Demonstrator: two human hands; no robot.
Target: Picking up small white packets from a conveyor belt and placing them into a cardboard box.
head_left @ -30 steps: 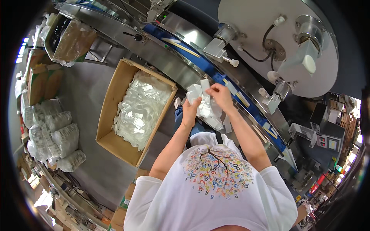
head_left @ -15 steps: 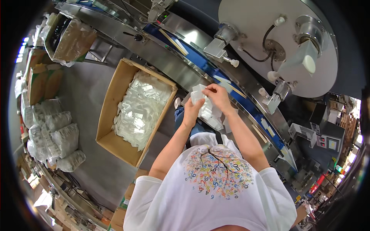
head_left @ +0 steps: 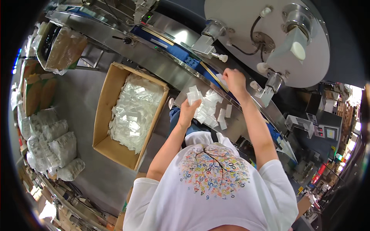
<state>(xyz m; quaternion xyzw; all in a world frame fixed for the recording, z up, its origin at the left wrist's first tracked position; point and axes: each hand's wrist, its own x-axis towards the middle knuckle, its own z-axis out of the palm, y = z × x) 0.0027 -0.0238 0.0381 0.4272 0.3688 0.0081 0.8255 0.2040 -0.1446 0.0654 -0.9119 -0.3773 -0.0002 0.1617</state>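
Note:
My left hand (head_left: 187, 112) is closed around a few flat clear plastic packets (head_left: 194, 94), thumb on top. It is held at the left side of a loose pile of similar packets (head_left: 208, 109) on a metal tray (head_left: 236, 126). Farther up and to the right, my right hand (head_left: 235, 81) reaches over the blue conveyor belt (head_left: 174, 50), its fingers curled together. A small whitish piece (head_left: 221, 78) shows at the fingertips, above the belt. Whether the fingers still grip it I cannot tell.
An open cardboard box (head_left: 101, 115) full of clear packets (head_left: 135, 111) stands left of my legs. Beyond the belt is a large pale disc (head_left: 246, 36) with metal and white fittings jutting toward my right hand. Filled plastic bags (head_left: 50, 140) are piled at the far left.
My right hand has left the packets beside my left hand and moved up and right over the belt. My left hand still holds packets. The pieces on the belt have shifted.

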